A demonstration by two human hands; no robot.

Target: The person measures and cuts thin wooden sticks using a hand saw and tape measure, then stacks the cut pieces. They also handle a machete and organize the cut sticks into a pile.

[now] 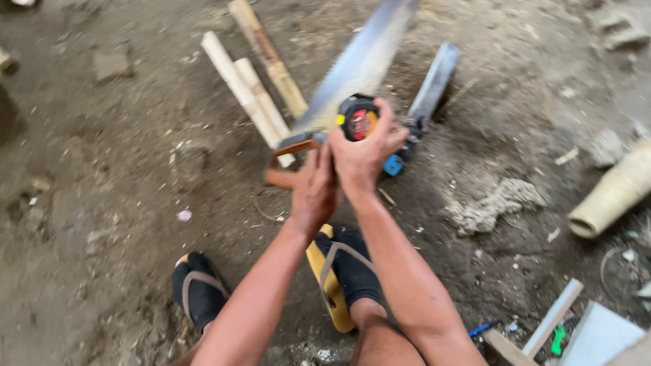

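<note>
My right hand (363, 152) grips a black and red tape measure (358, 120), held up in front of me. My left hand (313, 186) closes on the orange-brown handle (281, 176) of a hand saw, whose long toothed steel blade (363, 64) points up and away. Both hands touch each other over the dirt ground. Behind them lie three cut bamboo sticks (251, 85) and a second grey blade (434, 81) with a blue part at its near end. My feet (339, 271), in dark socks and sandals, rest below my forearms.
A thick bamboo section (614, 193) lies at the right edge. A lump of pale rubble (495, 203) sits right of my hands. Wooden strips and a pale board (553, 318) lie at the bottom right, with small blue and green bits. Stones dot the dirt at left.
</note>
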